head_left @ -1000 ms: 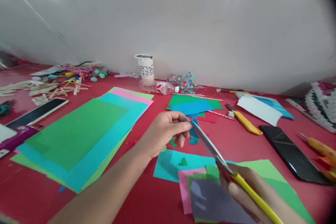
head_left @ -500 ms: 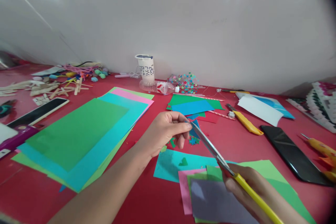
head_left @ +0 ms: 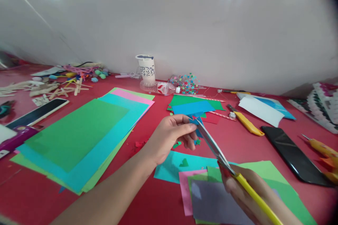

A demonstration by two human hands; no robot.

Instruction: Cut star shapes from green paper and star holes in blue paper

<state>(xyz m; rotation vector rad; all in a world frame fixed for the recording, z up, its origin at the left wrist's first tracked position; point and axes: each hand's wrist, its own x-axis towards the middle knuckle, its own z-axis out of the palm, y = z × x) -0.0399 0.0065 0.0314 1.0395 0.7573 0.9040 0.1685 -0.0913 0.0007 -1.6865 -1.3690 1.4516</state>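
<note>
My left hand point(head_left: 175, 135) is closed in a pinch on a small piece of blue paper point(head_left: 198, 133), above the middle of the table. In my right hand point(head_left: 244, 182) are scissors with yellow handles point(head_left: 260, 198), their blades point(head_left: 211, 142) pointing up and left. The blade tips meet the blue paper beside my left thumb. Below the hands lie a light-blue sheet point(head_left: 166, 168) with a green scrap point(head_left: 184, 162) on it, and overlapping pink, green and grey-purple sheets point(head_left: 213, 200). Small green and blue cut bits lie beneath my left fingers.
A stack of coloured paper point(head_left: 79, 133) covers the left side. Farther back stand a white cup point(head_left: 147, 70) and a lying plastic bottle point(head_left: 161, 88). A yellow utility knife point(head_left: 246, 122), a black phone point(head_left: 294, 154) and a glue gun point(head_left: 320, 147) lie at right.
My left hand has shifted slightly right and down, and its pinch sits farther along the scissor blades. Red scraps now show left of my wrist. The right hand has barely moved.
</note>
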